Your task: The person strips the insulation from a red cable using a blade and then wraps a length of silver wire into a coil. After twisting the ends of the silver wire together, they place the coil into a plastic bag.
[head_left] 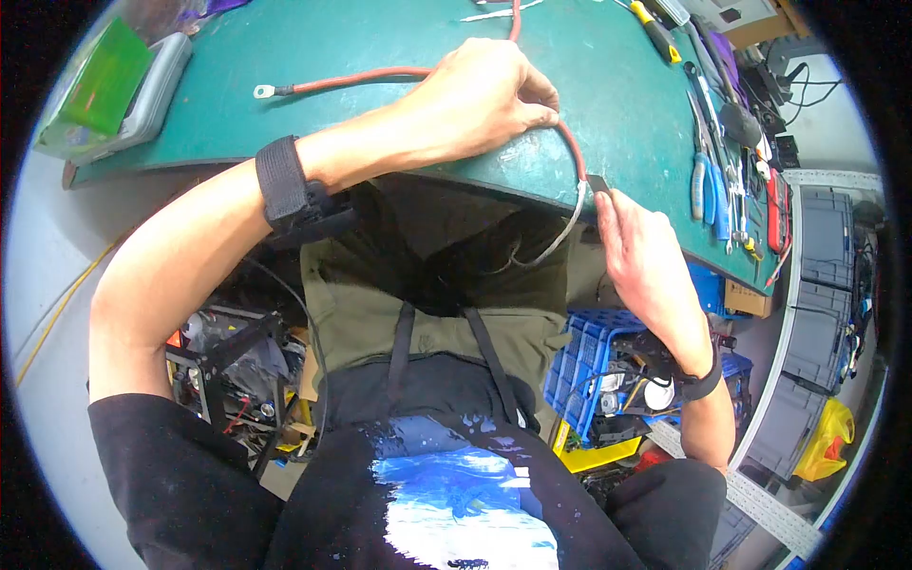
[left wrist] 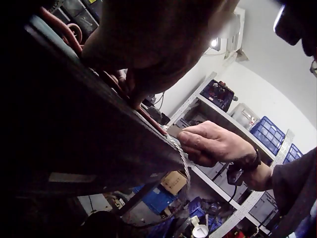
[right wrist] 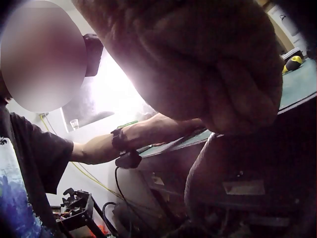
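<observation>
My left hand (head_left: pixel 484 100) pinches a red cable (head_left: pixel 572 142) against the green bench top near its front edge. Beyond the red sheath, a length of bare braided wire (head_left: pixel 570 228) curves down past the edge; the left wrist view shows its twisted silvery strands (left wrist: pixel 184 158). My right hand (head_left: pixel 646 252) grips a small dark flat piece (head_left: pixel 597 183) right where the sheath gives way to bare wire. Its exact kind cannot be made out. Left of my left hand, a red cable length ends in a metal ring lug (head_left: pixel 264 92).
Pliers (head_left: pixel 701 185), wrenches and a yellow-black screwdriver (head_left: pixel 655 30) lie along the bench's right side. A green box (head_left: pixel 106 81) leans on a grey case at the left. Below right stands a blue crate (head_left: pixel 581 370), with shelving (head_left: pixel 779 380) beyond it.
</observation>
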Demonstrator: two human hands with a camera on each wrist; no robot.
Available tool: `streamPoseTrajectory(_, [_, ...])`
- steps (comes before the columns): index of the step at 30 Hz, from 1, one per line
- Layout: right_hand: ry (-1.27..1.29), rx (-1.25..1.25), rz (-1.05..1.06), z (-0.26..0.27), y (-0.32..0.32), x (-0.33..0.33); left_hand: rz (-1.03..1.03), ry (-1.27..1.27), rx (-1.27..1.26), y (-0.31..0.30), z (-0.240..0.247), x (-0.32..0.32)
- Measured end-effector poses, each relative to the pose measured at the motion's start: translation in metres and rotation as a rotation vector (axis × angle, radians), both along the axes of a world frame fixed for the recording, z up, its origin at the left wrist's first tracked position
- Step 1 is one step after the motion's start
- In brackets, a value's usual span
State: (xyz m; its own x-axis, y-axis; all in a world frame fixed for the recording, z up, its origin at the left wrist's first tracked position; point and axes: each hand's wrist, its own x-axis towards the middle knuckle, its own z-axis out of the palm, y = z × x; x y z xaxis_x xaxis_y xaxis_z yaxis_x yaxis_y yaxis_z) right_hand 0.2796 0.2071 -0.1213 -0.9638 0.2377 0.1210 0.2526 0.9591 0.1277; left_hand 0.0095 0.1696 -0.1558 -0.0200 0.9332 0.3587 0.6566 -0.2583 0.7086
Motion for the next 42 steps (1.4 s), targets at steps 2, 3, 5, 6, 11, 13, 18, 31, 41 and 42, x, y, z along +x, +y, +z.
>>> streamPoseTrajectory(2, [-0.019,0.012,0.001,0.0,-0.001,0.0,0.0,-0.025,-0.037,-0.001,0.005,0.001])
streamPoseTrajectory(3, [0.006,0.017,0.009,0.0,-0.002,0.0,0.0,-0.017,-0.037,-0.002,0.005,0.001])
streamPoseTrajectory(5, [0.033,0.022,0.015,-0.001,-0.005,0.0,-0.001,-0.007,-0.037,-0.002,0.006,0.001])
streamPoseTrajectory(6, [0.012,0.017,-0.023,-0.002,-0.007,0.001,-0.008,-0.007,-0.015,-0.002,0.005,0.001])
streamPoseTrajectory(11, [0.046,-0.131,-0.137,-0.009,-0.009,-0.001,-0.013,-0.03,-0.022,-0.002,0.004,0.001])
streamPoseTrajectory(13, [0.125,-0.216,-0.198,-0.013,-0.01,-0.001,-0.002,0.049,-0.004,-0.003,0.005,0.001])
streamPoseTrajectory(18, [0.174,-0.379,-0.292,-0.008,-0.015,-0.004,-0.009,-0.028,-0.023,-0.003,0.006,0.002])
streamPoseTrajectory(31, [0.266,0.077,-0.302,0.004,0.115,-0.017,-0.098,0.07,-0.102,-0.009,0.021,0.0])
streamPoseTrajectory(41, [0.488,-0.263,-0.127,0.01,0.096,-0.022,-0.114,0.132,-0.061,-0.018,0.021,0.002])
streamPoseTrajectory(42, [0.531,-0.531,-0.16,0.019,0.066,-0.021,-0.095,0.147,-0.047,-0.02,0.022,0.004])
